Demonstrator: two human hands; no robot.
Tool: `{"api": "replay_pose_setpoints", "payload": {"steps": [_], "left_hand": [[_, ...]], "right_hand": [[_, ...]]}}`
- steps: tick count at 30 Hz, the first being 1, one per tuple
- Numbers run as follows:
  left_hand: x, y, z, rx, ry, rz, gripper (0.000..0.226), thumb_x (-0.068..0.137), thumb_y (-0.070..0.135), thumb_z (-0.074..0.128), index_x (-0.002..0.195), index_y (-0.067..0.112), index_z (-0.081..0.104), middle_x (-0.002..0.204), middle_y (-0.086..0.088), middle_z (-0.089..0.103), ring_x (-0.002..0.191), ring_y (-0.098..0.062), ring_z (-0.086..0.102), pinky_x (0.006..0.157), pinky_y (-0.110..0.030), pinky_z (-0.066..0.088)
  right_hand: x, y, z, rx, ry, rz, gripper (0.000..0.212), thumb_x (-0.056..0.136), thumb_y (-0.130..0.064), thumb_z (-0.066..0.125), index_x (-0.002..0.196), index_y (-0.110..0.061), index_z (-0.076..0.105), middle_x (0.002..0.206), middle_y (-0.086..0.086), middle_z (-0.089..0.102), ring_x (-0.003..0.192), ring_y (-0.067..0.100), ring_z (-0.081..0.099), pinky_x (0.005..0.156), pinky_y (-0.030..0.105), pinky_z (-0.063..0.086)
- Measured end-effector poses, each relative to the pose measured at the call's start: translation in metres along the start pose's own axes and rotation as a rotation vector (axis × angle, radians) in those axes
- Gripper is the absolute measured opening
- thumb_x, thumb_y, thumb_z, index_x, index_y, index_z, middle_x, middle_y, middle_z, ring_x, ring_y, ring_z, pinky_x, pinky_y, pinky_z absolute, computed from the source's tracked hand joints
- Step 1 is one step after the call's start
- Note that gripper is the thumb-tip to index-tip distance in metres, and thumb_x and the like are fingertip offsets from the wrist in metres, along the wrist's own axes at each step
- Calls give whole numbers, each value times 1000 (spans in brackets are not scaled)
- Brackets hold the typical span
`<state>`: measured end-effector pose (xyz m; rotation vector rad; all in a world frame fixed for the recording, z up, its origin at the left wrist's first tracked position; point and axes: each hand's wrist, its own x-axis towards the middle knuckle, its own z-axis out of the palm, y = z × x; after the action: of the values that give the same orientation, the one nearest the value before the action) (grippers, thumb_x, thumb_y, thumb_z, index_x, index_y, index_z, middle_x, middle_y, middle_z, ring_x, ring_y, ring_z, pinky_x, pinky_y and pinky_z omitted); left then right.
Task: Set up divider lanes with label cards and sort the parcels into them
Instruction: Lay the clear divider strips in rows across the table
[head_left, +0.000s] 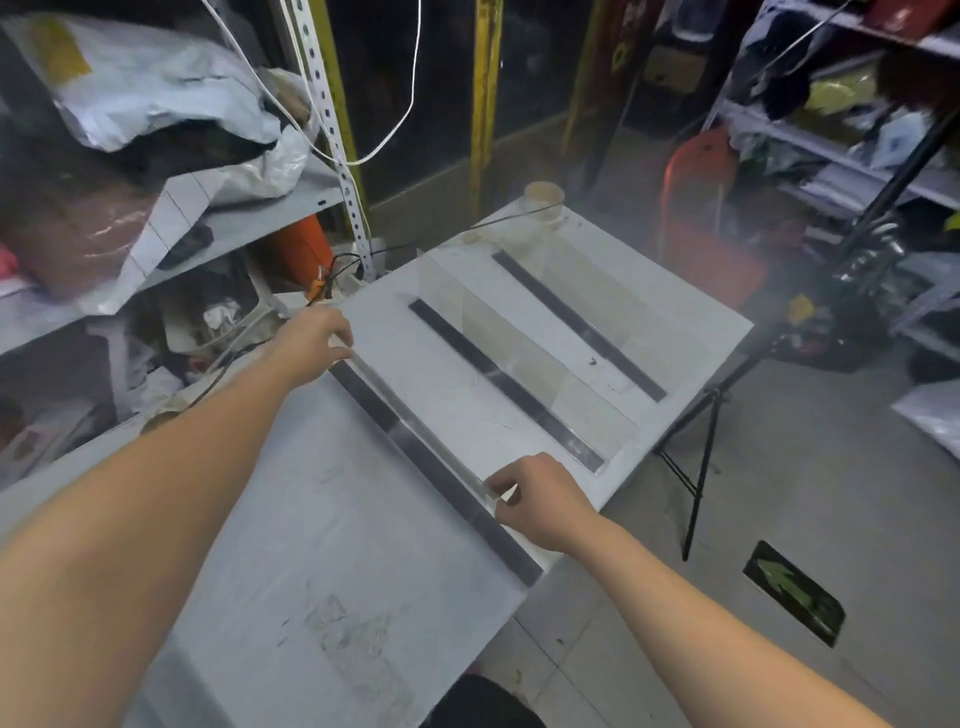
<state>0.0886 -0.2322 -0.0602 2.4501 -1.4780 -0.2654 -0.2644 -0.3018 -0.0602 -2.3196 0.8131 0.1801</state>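
Clear acrylic divider (415, 421): our left hand (311, 338) and right hand (540, 501) pinch its ends over black base strip (467, 512) on worktop (311, 519). Third lane forming; next, seat it upright.

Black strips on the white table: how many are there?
3. The nearest black strip runs between the left hand and the right hand. The middle strip lies beyond it, and the far strip is near the paper cup.
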Motion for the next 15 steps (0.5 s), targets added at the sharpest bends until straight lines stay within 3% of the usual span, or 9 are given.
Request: {"api": "replay_pose_setpoints", "payload": {"steps": [3, 6, 9, 12, 14, 15], "left_hand": [[14, -12, 9, -14, 20, 17, 12, 80, 12, 81, 84, 11, 70, 96, -5, 66, 98, -26, 57, 87, -40, 46], [25, -22, 17, -17, 12, 33, 12, 79, 12, 81, 85, 10, 71, 96, -6, 67, 99, -28, 57, 89, -43, 47], [32, -29, 23, -23, 24, 52, 12, 80, 13, 81, 87, 10, 72, 96, -5, 67, 98, -27, 57, 89, -41, 45], [40, -31, 23, -18, -3, 62, 13, 80, 15, 80, 87, 13, 70, 95, -4, 65, 99, -26, 56, 90, -41, 45], [44, -34, 24, -9, -25, 60, 13, 81, 18, 80, 87, 17, 68, 96, -1, 63, 101, -26, 55, 92, -43, 45], [44, -35, 25, -2, -28, 71, 12, 81, 18, 79, 87, 17, 68, 96, -1, 63, 102, -26, 55, 92, -44, 45]], "right_hand": [[11, -5, 0, 11, 22, 6, 24, 65, -5, 49, 51, -17, 33, 52, 2, 25, 56, 19, 19, 55, 32, 19], [23, -10, 3, -3, 8, 44, 29, 70, -5, 52, 49, -22, 42, 51, 2, 30, 54, 19, 23, 54, 31, 24], [28, -12, 4, 14, 22, 60, 39, 72, -3, 52, 47, -26, 32, 48, 0, 31, 53, 20, 22, 52, 28, 22], [31, -13, 3, 20, 31, 49, 37, 69, -4, 51, 49, -25, 28, 51, 1, 23, 57, 19, 18, 54, 31, 19], [31, -12, 4, 26, 23, 75, 35, 73, -5, 52, 50, -27, 38, 52, 2, 31, 54, 20, 21, 54, 30, 24], [31, -11, 5, 30, 14, 89, 31, 76, -5, 54, 55, -28, 53, 54, 2, 43, 52, 18, 26, 54, 30, 29]]}}
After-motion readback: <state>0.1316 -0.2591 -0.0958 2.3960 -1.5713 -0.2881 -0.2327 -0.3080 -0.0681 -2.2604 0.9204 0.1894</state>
